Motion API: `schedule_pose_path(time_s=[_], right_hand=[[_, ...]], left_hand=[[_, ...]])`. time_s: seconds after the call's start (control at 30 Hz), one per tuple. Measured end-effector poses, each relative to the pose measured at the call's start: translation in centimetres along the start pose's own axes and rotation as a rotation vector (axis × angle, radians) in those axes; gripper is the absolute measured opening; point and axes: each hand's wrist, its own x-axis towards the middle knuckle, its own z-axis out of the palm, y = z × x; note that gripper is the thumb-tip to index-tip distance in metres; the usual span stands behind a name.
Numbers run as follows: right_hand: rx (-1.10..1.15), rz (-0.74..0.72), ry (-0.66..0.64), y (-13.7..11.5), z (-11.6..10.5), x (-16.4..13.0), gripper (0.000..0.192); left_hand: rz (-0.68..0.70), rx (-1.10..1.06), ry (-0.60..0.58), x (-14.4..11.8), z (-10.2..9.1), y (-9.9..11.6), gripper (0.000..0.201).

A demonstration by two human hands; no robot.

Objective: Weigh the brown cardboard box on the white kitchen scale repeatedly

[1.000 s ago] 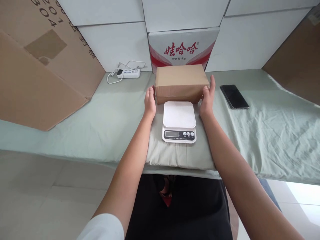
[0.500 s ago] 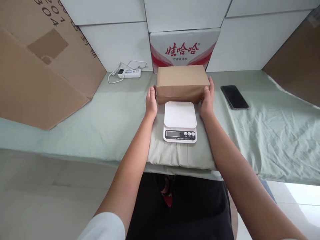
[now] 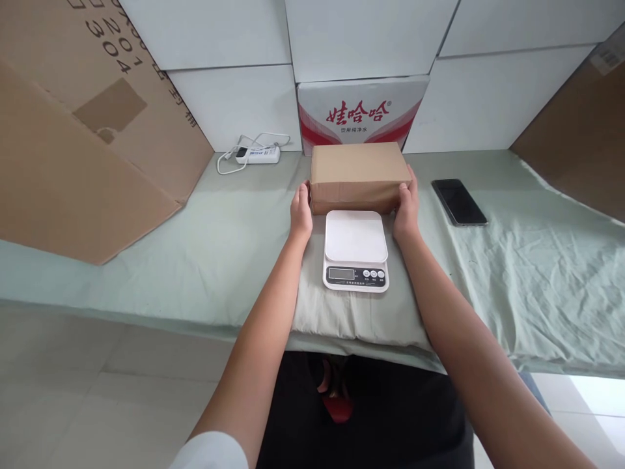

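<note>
A closed brown cardboard box (image 3: 360, 166) is gripped between my two hands, behind the scale. My left hand (image 3: 301, 212) presses on its left end, with the fingertips hidden behind the box. On the right end sits my right hand (image 3: 407, 205), its thumb near the front corner and its fingers along the side. Just in front of the box is a white kitchen scale (image 3: 356, 236) with a bare flat platform. Its small display looks blank, and several round buttons sit beside it.
A white-and-red printed carton (image 3: 362, 111) stands behind the box. A black phone (image 3: 459, 202) lies to the right on the green cloth (image 3: 234, 260). At the back left is a white power strip (image 3: 258, 155) with a cable. A large cardboard panel (image 3: 97, 169) leans at left.
The whole view has shifted, so everything appears slightly lower. Both hands stay on the cardboard box, with no clear movement of it relative to the scale.
</note>
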Motion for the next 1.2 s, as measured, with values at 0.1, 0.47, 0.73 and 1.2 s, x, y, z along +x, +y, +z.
schedule_pose_path(time_s=[0.1,0.47,0.73,1.2], right_hand=[[0.021,-0.019,0.008,0.5,0.0,0.2,0.100],[-0.046,-0.065,-0.016,-1.0,0.0,0.0,0.099],[-0.166,-0.272,0.038,-7.9,-2.1,-3.0,0.104],[-0.186,-0.227,0.067,-9.4,-4.3,-10.7,0.079]], left_hand=[[0.021,-0.004,-0.002,-0.1,0.1,-0.1,0.086],[0.115,0.030,-0.080,-1.4,0.4,1.7,0.099],[0.384,0.142,-0.122,-6.8,-0.1,5.7,0.089],[0.256,0.162,-0.147,-13.0,-2.7,4.5,0.086]])
